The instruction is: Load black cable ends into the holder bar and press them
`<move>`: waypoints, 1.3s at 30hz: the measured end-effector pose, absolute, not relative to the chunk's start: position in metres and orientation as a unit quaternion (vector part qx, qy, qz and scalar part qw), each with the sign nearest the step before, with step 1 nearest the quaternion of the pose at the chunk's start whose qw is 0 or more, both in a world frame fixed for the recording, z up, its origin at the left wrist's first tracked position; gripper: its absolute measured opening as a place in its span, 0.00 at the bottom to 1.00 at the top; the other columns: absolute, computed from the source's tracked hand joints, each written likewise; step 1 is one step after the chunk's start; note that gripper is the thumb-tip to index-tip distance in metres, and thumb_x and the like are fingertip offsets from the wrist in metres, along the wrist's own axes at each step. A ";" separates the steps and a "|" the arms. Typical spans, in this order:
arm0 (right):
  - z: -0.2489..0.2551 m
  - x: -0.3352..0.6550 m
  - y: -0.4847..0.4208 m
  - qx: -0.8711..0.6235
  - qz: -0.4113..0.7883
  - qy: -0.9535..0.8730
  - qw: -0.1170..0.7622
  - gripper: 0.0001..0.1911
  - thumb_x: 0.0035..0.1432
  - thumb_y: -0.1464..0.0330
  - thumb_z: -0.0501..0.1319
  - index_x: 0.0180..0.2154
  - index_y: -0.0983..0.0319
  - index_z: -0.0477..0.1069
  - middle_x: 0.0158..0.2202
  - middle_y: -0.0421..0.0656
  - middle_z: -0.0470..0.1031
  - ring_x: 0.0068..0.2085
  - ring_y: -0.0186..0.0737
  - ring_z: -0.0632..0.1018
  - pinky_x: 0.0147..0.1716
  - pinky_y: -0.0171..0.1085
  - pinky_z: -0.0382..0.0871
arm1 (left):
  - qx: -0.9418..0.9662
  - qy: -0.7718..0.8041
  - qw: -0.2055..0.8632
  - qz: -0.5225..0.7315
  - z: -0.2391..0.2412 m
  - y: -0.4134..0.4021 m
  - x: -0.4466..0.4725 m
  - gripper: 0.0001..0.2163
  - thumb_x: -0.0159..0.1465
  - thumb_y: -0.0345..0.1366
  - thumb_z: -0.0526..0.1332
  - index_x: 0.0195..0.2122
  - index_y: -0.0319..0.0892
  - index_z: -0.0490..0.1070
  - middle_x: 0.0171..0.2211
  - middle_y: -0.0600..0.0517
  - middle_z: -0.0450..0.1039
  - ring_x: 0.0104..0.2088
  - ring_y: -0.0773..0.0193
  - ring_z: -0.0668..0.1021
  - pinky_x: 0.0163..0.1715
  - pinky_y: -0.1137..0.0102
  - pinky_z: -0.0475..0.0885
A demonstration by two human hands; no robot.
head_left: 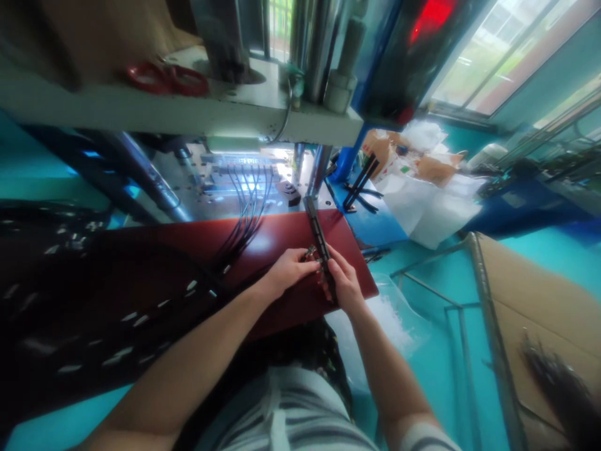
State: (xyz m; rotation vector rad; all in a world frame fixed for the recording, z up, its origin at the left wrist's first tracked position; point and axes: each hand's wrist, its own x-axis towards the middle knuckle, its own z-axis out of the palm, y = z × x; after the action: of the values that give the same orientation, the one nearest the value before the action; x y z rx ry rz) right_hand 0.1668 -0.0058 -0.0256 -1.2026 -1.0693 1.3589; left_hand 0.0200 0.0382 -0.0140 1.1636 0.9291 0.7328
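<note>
Judged by the layout, stood midway through the work: had a fan of dark cables [244, 210] running from the red table [288, 230] into the brightly lit bed [244, 185] of the press [188, 119], with more cabling [141, 313] heaped across the table's left part. Had a dark slotted bar [317, 228] in hand above the table's right end, not yet set down; seemed left with handwork on it. Pointed its far end toward the press, near a small dark block [290, 193].

Kept the right hand [346, 280] on the bar's near part, grip wrapped firmly about it, thumb lying close along the side. Brought the left hand [290, 270] in from the other side, thumb and forefinger nearly together, grip closed on, as far as the blur allowed telling, a small metallic piece [308, 252] just beside the bar. Reached forward with both bare forearms, converging from low left and low right.
</note>
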 end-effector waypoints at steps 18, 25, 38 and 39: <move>-0.024 0.164 -0.005 -0.503 0.549 -0.429 0.512 0.30 0.56 0.57 0.57 0.58 0.61 0.59 0.18 0.34 0.67 0.12 0.27 0.64 0.07 0.26 0.56 | 0.487 0.424 0.635 0.423 -0.003 0.044 0.009 0.12 0.51 0.42 0.64 0.24 0.38 0.66 0.16 0.58 0.61 0.16 0.74 0.63 0.17 0.77 0.56; -0.025 0.168 -0.005 -0.495 0.570 -0.412 0.511 0.30 0.56 0.57 0.57 0.59 0.59 0.58 0.17 0.33 0.66 0.12 0.27 0.63 0.06 0.25 0.55 | 0.345 0.316 0.807 0.360 0.000 0.055 -0.003 0.12 0.54 0.42 0.61 0.29 0.39 0.63 0.17 0.60 0.56 0.14 0.75 0.61 0.12 0.79 0.53; -0.022 0.172 -0.005 -0.490 0.572 -0.488 0.442 0.30 0.58 0.57 0.56 0.59 0.60 0.58 0.16 0.34 0.66 0.12 0.27 0.63 0.08 0.26 0.55 | 0.483 0.431 0.701 0.301 -0.005 0.044 0.008 0.09 0.48 0.37 0.64 0.22 0.37 0.66 0.11 0.59 0.57 0.11 0.75 0.58 0.09 0.77 0.49; -0.022 0.172 -0.006 -0.490 0.571 -0.492 0.438 0.29 0.58 0.57 0.56 0.59 0.60 0.58 0.16 0.34 0.66 0.12 0.27 0.63 0.08 0.26 0.56 | 0.482 0.436 0.701 0.293 -0.005 0.044 0.008 0.10 0.48 0.38 0.64 0.20 0.37 0.66 0.11 0.59 0.57 0.10 0.75 0.58 0.09 0.77 0.49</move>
State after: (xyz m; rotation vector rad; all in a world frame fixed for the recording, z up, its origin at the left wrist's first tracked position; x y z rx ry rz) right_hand 0.1721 -0.0056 -0.0220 -1.2175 -1.2222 1.4194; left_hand 0.0084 0.0439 -0.0052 1.0742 0.9707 0.6532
